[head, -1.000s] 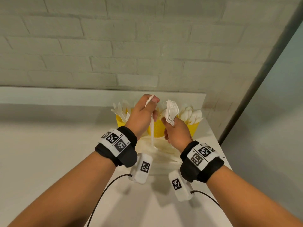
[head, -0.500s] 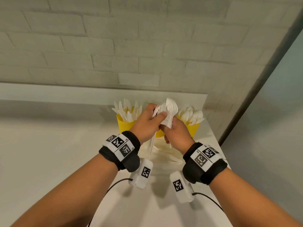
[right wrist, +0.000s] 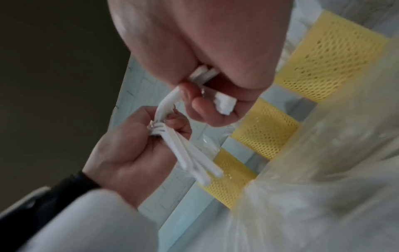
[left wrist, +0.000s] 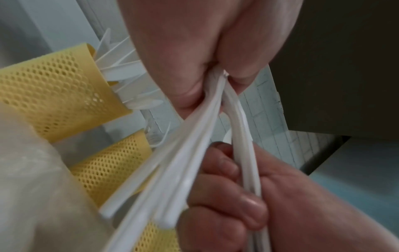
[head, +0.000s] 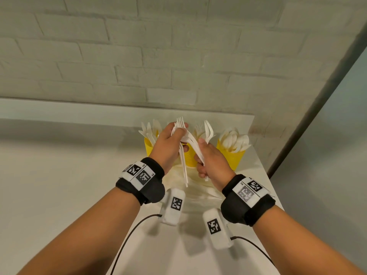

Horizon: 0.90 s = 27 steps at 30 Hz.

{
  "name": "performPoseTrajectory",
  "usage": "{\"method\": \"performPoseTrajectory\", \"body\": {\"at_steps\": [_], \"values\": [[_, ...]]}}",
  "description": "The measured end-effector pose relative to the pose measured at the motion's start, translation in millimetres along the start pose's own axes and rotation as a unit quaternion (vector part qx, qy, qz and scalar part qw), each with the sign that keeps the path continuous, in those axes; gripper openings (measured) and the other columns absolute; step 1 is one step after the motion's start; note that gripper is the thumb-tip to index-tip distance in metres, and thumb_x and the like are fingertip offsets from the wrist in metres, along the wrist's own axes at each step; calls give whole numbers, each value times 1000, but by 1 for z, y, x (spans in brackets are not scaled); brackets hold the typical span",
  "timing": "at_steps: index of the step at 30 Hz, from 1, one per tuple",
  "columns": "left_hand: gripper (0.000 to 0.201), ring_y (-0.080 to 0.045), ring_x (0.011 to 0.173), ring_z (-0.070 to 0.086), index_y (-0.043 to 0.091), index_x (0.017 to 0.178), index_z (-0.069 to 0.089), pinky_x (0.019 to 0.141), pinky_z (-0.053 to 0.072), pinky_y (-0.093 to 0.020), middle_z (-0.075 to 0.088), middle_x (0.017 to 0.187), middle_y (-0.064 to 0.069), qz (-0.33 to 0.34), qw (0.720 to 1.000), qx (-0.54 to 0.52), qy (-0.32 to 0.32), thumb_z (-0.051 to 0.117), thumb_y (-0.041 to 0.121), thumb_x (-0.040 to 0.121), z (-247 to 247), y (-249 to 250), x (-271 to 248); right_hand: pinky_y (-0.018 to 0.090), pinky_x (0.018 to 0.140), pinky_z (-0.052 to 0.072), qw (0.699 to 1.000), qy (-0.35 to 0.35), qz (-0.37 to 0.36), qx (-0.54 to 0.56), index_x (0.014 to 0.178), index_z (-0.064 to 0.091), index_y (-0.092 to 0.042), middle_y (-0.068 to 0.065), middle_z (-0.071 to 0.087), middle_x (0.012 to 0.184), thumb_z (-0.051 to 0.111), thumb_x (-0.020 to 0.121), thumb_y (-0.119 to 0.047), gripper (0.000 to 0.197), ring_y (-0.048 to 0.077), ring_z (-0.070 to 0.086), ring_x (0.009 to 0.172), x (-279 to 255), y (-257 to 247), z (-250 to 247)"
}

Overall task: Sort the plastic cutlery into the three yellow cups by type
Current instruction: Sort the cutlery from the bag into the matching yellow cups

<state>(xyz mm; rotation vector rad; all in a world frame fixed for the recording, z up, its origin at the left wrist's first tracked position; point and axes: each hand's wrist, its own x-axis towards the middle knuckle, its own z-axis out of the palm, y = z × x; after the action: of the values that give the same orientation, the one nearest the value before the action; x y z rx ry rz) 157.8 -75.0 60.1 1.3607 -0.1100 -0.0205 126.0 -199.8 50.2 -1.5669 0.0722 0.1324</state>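
Three yellow mesh cups stand in a row at the table's far end: the left cup holds knives, the middle cup is half hidden behind my hands, and the right cup holds spoons. My left hand grips a bunch of white forks, tines up and handles hanging down. My right hand grips a second stacked bundle of white cutlery. The two bundles cross between the hands, just in front of the middle cup. In the left wrist view, my fingers pinch the white handles.
A crumpled clear plastic bag lies on the white table under my hands, in front of the cups. A brick wall rises right behind the cups. The table's right edge runs close beside the right cup.
A second ago my left hand held one white piece apart from the right hand's bundle. It then joined that bundle, and now it grips several forks angled off to the left.
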Motion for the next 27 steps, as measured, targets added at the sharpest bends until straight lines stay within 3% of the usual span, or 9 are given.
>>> {"method": "performPoseTrajectory", "body": {"at_steps": [3,7,11,13,15,18,22,24,27], "values": [[11,-23,81,54,14,93,55,77,44,-42,60,88,-4,-1,999,-48,18,47,20,98,5,3,0,23,41,27,1000,-6,-9,-13,100,53,-9,-4,37,57,36,99,-43,38,8,29,36,3,2,6],[22,-12,75,59,12,98,52,78,48,-33,65,82,0,30,999,-19,37,55,35,96,10,4,3,23,39,32,999,-12,-17,-44,87,47,-11,0,43,57,36,100,-42,35,9,38,34,4,5,11],[18,-16,69,60,9,105,52,74,52,-35,62,71,2,52,998,-31,36,56,25,96,9,5,5,26,47,44,998,-3,-17,-67,82,49,-11,5,52,66,39,100,-34,31,17,52,51,5,6,7],[11,-13,60,58,10,104,52,69,50,-35,59,60,8,55,997,-44,34,55,19,97,4,6,7,29,55,43,995,25,-24,-98,77,49,-14,6,52,69,41,100,-30,29,20,51,58,7,8,1],[8,-12,54,53,14,100,53,69,46,-36,56,55,10,63,997,-14,34,56,20,96,1,5,10,28,54,38,988,69,-51,-131,78,48,-16,1,48,65,42,100,-30,27,17,44,55,10,9,-6],[19,-14,55,50,15,96,53,69,45,-34,52,57,5,56,997,49,21,62,30,92,3,1,6,30,61,37,969,95,-98,-207,91,49,-16,-6,47,69,44,98,-36,21,12,46,62,9,4,-10],[35,-15,56,49,11,90,51,65,45,-32,50,61,4,36,997,66,6,70,40,84,11,-9,2,36,77,39,979,93,-68,-166,91,52,-14,-3,52,81,32,97,-38,32,17,47,78,9,1,-5],[37,-13,53,48,11,82,51,60,43,-29,50,54,10,30,997,69,-3,73,42,81,14,-13,4,35,75,37,975,86,-89,-182,84,52,-15,-4,52,80,28,97,-29,30,16,46,75,9,2,-3],[49,-11,50,49,4,93,53,57,42,-29,51,52,10,23,998,57,-2,76,44,77,20,-12,6,28,66,36,965,72,-127,-219,82,52,-14,-10,50,75,27,99,-14,30,8,45,67,7,4,-2]]}}
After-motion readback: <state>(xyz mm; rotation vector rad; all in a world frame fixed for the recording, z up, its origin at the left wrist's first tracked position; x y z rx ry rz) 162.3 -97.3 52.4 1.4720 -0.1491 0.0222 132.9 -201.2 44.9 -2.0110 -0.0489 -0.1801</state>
